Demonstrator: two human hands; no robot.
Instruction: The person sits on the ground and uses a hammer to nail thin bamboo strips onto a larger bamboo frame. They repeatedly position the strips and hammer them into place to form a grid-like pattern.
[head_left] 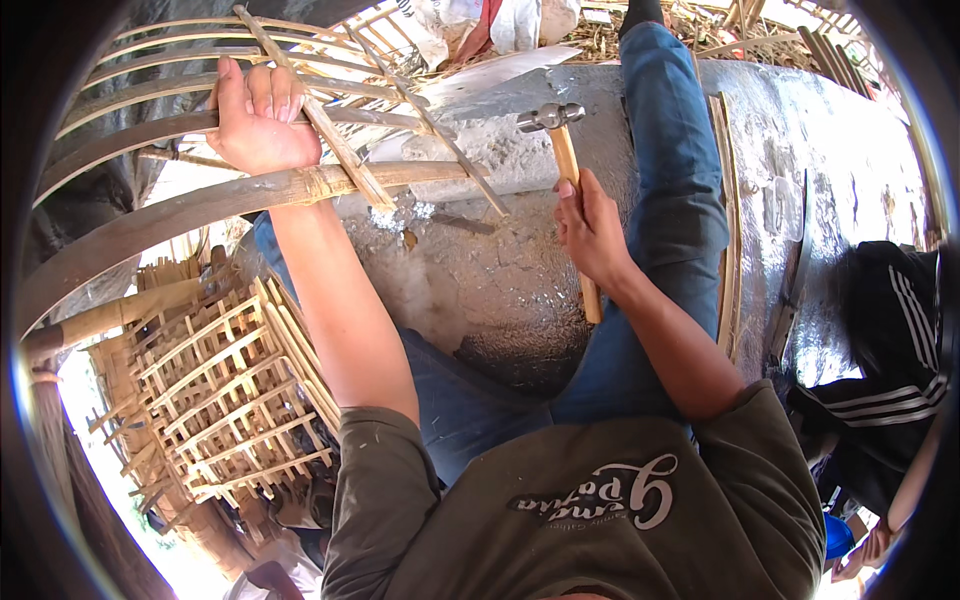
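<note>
Several bamboo lattices (218, 372) lie well apart from the hammer (565, 152).

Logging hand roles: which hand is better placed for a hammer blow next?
Right, probably: the right hand holds the hammer by its handle, while the left hand is curled at the frame.

Left hand (264, 128) gripping a slatted bamboo frame (343, 158), right hand (592, 228) holding a hammer (565, 155), blue-jeaned legs (677, 190) apart
</note>
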